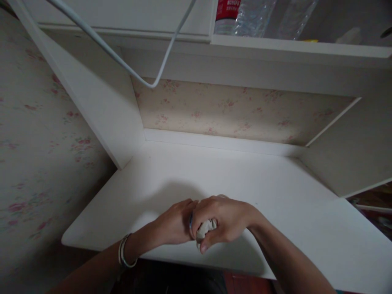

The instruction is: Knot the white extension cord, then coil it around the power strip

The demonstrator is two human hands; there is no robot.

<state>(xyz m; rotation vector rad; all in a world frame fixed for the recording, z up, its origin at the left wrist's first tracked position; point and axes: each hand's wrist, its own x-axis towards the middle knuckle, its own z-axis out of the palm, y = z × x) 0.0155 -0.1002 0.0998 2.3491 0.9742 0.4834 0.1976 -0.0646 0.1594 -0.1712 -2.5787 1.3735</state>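
Note:
My right hand (pixel 222 218) is closed around a pale, bunched-up thing (pixel 206 228); it looks soft or coiled, but its kind is unclear. A bit of it shows between thumb and curled fingers. Against its knuckles presses my left hand (pixel 174 222), with fingers bent and largely hidden behind the right one. Between the two hands a narrow blue strip (pixel 190 222) shows; whether it is a ring or part of something held, I cannot tell. A thin pale edge (pixel 223 196) peeks out behind the right hand. Both hands hover over the front of the white desk (pixel 199 167).
A white cable or rod (pixel 151 85) hangs in a bend at upper left. Plastic bottles (pixel 254 18), one with a red label, stand on the shelf (pixel 300 45) above. White panels (pixel 92 90) flank the desk, and flowered wallpaper (pixel 226 108) covers the back.

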